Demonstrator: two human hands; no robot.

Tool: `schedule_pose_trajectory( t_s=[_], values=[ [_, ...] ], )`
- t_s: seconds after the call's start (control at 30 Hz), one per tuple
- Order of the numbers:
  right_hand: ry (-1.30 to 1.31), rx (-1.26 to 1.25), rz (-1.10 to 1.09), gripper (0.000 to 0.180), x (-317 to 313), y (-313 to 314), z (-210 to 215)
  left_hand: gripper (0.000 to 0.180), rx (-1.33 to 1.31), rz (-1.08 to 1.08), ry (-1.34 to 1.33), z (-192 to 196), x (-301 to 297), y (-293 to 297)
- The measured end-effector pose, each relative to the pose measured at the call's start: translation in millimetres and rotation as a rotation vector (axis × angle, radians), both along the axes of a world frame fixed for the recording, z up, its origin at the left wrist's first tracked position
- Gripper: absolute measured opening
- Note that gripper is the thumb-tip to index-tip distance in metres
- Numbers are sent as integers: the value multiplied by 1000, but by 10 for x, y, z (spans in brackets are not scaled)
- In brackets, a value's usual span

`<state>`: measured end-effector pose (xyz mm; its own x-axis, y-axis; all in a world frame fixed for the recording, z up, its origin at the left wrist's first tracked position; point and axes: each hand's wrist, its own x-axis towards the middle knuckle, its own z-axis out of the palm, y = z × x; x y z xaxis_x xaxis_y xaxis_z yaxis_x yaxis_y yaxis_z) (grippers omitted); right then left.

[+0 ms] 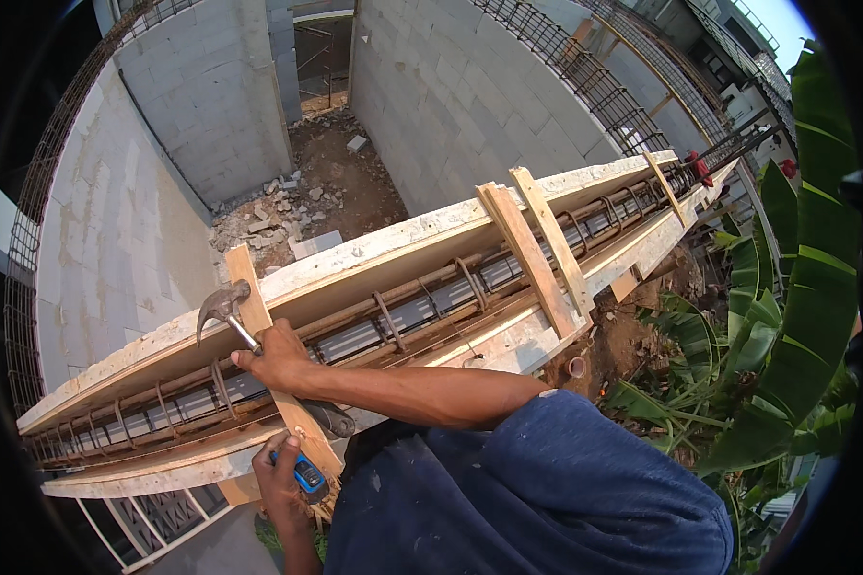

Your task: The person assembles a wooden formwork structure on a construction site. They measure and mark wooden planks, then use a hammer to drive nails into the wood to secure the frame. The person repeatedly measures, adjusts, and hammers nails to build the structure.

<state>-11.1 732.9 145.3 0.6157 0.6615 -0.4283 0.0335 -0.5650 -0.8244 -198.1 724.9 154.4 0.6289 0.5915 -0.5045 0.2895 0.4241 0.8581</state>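
My right hand [280, 358] is closed around a claw hammer [223, 304], its metal head beyond the fingers and its dark grip showing below the wrist. Both lie over a wooden cross slat [252, 305] that spans the top of the formwork. Below, close to my body, my left hand [280, 479] is wrapped around a blue and black tape measure [309, 473] beside the splintered near end of that slat. No blade can be made out coming from the tape measure. Rusty rebar with stirrups [386, 321] runs inside the formwork trough, between the far board [355, 251] and the near board [153, 477].
More slats [527, 259] cross the formwork to the right. Beyond it, grey block walls [470, 105] enclose a floor with rubble [268, 216]. Rebar cages [585, 72] top the walls. Banana leaves [786, 316] hang at the right, above lower ground.
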Motion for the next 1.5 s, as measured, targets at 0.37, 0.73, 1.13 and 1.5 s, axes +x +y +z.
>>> schedule_pose_trajectory(
  t_s=[0.37, 0.73, 1.13, 1.5],
  values=[
    [63, 96, 256, 61, 319, -335, 139, 24, 30, 67, 228, -180, -857, 140],
    [-81, 331, 271, 54, 196, -225, 119, 23, 126, 151, 213, -371, -983, 87],
    [-28, 248, 143, 52, 71, -66, -291, 24, 96, 154, 229, -428, -995, 167],
    [174, 213, 210, 52, -156, -14, -163, 26, 130, 177, 232, -338, -1025, 143]
  ],
)
